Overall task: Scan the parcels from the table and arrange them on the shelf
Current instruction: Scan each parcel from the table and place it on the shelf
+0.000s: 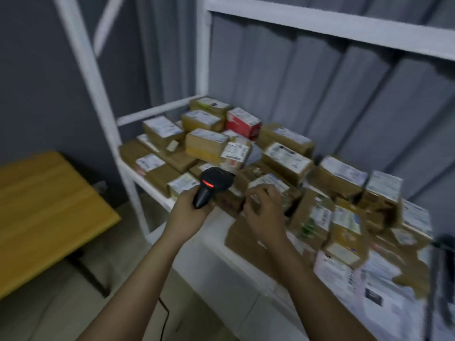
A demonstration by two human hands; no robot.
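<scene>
A scanner (209, 187) is gripped in the left hand (189, 211) while a small parcel (268, 187) is pinched by the right hand (262, 210) over the shelf (150, 185), where many parcels are stacked, so the task is judged well advanced.

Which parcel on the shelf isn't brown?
The red box near the back of the shelf, with a white label on top. The parcels around it are brown cardboard.

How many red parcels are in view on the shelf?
1: the red parcel sits near the back of the shelf, atop brown boxes. Others may be buried in the pile.
</scene>
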